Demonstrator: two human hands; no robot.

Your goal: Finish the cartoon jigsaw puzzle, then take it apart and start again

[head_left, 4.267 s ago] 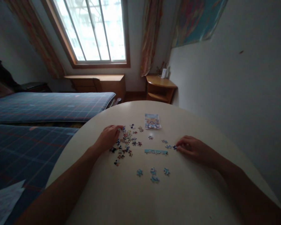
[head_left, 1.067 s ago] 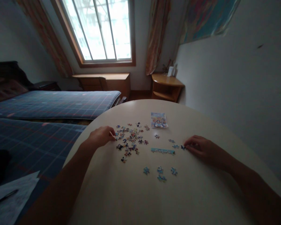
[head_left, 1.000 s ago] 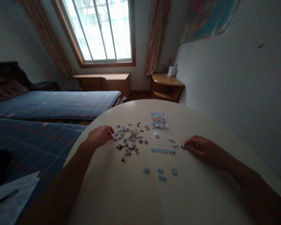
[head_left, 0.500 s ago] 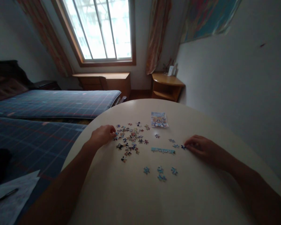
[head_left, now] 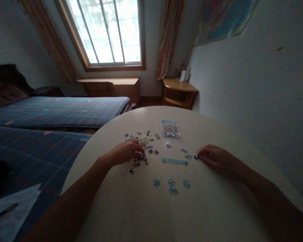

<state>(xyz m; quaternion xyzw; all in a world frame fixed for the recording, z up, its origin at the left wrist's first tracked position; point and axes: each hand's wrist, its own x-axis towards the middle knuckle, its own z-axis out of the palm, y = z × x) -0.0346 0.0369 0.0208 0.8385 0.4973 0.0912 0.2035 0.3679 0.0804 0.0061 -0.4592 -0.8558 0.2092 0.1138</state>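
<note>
A scatter of small jigsaw pieces [head_left: 146, 146] lies on a round cream table [head_left: 166, 208]. My left hand [head_left: 126, 153] rests on the near part of that pile, fingers curled with the tips pinching at a piece. A short joined strip of light-blue pieces [head_left: 174, 161] lies in the middle. My right hand [head_left: 214, 158] rests to its right, fingertips pressed on a dark blue piece [head_left: 196, 157]. Several loose light-blue pieces [head_left: 170, 185] lie nearer me. A small printed picture card [head_left: 170, 128] lies at the far side.
A bed with blue plaid covers [head_left: 53, 114] borders the table's left. A white wall [head_left: 255, 84] stands close on the right. Wooden cabinets [head_left: 179, 92] sit under the window [head_left: 108, 33] beyond. White paper [head_left: 10, 208] lies on the bed at lower left.
My left hand has slid right and nearer, from the pile's left edge onto its near part. My right hand has stayed on the dark blue piece.
</note>
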